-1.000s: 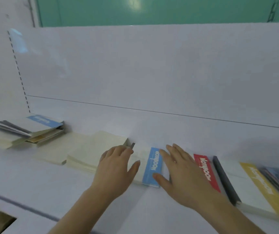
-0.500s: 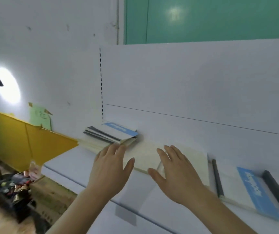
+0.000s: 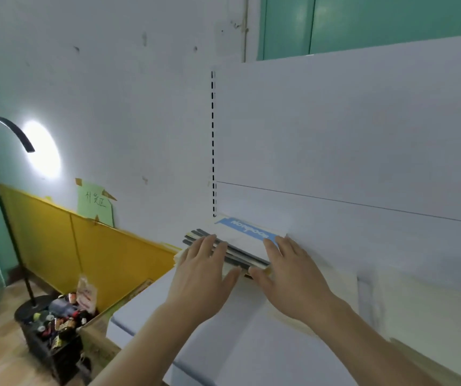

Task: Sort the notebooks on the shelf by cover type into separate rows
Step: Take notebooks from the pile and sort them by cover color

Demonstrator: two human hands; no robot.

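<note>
Far left of frame: a curved black lamp (image 3: 14,132) is glowing against the wall, with a yellow panel (image 3: 65,246) running below it and a green paper note (image 3: 95,203) taped above the panel. Lower left: a dark crate (image 3: 53,327) of small mixed items is sitting on the floor beside a cardboard box (image 3: 98,338). Centre: the white shelf (image 3: 223,344) is carrying a stack of notebooks (image 3: 240,246) at its left end, pushed up against the back panel (image 3: 349,135), just right of the slotted upright (image 3: 213,143). Top notebook is showing a white cover with a blue band; dark spines are fanning out below it. The left hand (image 3: 204,274) is lying palm-down with fingers straight and slightly spread, fingertips resting on the stack's left front edge. The right hand (image 3: 287,274) is doing the same on the stack's right side, fingers straight, thumb reaching toward the front edge; whether it is pressing or only touching, cannot tell. Neither hand is curling around anything. Lower right: cream-covered notebooks (image 3: 424,310) are lying flat on the shelf, blurred, apart from the stack.
</note>
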